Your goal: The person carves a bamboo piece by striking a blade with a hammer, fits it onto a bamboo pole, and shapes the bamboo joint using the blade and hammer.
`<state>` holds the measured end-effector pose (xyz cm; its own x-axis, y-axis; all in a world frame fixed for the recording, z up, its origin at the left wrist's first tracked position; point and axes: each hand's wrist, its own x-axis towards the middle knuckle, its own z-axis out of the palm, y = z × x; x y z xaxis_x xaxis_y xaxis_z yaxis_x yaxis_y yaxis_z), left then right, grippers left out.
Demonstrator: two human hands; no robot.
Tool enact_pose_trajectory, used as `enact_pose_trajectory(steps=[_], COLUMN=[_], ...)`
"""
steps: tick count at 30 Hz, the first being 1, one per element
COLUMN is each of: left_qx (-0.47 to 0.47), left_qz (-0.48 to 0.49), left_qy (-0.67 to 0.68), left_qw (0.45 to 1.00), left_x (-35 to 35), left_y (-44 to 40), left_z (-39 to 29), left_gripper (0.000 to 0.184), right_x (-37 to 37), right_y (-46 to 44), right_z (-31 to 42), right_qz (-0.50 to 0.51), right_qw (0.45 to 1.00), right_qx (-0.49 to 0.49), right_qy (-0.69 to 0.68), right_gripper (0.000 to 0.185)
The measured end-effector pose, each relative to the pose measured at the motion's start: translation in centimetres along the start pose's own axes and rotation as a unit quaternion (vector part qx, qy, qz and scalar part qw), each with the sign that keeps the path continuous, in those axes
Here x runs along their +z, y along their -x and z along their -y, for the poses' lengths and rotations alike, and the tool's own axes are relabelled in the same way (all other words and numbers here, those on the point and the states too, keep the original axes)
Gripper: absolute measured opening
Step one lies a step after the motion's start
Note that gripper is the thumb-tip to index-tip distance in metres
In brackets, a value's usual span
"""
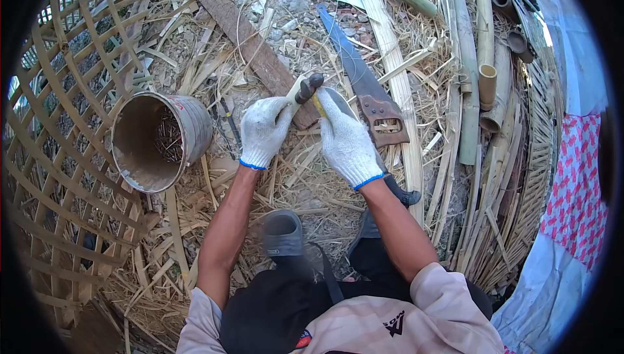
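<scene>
My left hand [265, 128], in a white knit glove with a blue cuff, is closed beside a dark metal hammer head [308, 89]. What its fingers hold, if anything, is hidden. My right hand [346, 145], gloved the same way, is wrapped around the hammer close to its head. A bit of yellow shaft [318, 106] shows by the fingers, and a black grip [402, 190] sticks out past the wrist. Both hands meet in front of me above the ground, almost touching. Beneath them lies a brown wooden board [250, 45].
At left, a bucket [195, 126] lies tipped with nails [169, 136] inside, by a woven bamboo lattice [71, 101]. A handsaw [357, 62] and a pale plank [393, 62] lie ahead. Bamboo poles [468, 81] are stacked at right, beside a cloth [575, 185]. Shavings and rubble cover the ground.
</scene>
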<state>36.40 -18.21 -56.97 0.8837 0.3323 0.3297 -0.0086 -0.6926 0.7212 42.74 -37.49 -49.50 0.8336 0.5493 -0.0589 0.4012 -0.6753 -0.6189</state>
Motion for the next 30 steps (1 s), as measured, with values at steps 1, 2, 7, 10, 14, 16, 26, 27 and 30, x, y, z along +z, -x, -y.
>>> enact_pose_trajectory(steps=[1, 2, 7, 10, 14, 16, 26, 27, 30], left_qx=[0.027, 0.062, 0.105, -0.034, -0.194, -0.167, -0.122, -0.103, -0.086], left_qz=[-0.005, -0.011, 0.023, 0.04, 0.045, 0.062, 0.062, 0.052, 0.051], left_qy=[-0.013, -0.019, -0.022, 0.057, 0.115, 0.083, 0.048, 0.038, 0.027], left_qw=[1.0, 0.998, 0.994, 0.997, 0.973, 0.981, 0.989, 0.993, 0.995], left_x=[-0.1, -0.2, -1.4, -1.8, -1.9, -1.7, -1.1, -1.0, -0.9], left_y=[0.2, 0.5, 0.5, 0.8, 0.4, 0.3, 0.1, 0.1, -0.3], left_z=[0.1, 0.2, 0.7, 0.0, 0.3, 0.3, 0.4, 0.3, 0.2], left_gripper=[0.014, 0.014, 0.016, 0.013, 0.018, 0.021, 0.023, 0.022, 0.019], right_x=[0.0, 0.1, 0.0, 0.5, 0.3, 0.3, 0.4, 0.2, -0.1], right_y=[0.1, 0.2, 0.4, 0.4, 0.5, 0.6, 0.5, 0.5, 0.3], right_z=[0.1, 0.1, 0.5, 0.2, 0.3, 0.3, 0.3, 0.5, 0.7], right_qz=[-0.001, -0.001, 0.002, -0.013, -0.007, -0.018, -0.019, -0.01, 0.005], right_qw=[1.0, 1.0, 1.0, 1.0, 1.0, 0.999, 0.999, 0.999, 0.999], right_qx=[-0.001, 0.0, 0.016, -0.005, 0.013, 0.006, 0.016, 0.024, 0.036], right_qy=[0.006, 0.006, -0.004, -0.002, -0.011, -0.026, -0.029, -0.024, -0.016], right_gripper=[0.065, 0.065, 0.063, 0.063, 0.061, 0.06, 0.061, 0.061, 0.062])
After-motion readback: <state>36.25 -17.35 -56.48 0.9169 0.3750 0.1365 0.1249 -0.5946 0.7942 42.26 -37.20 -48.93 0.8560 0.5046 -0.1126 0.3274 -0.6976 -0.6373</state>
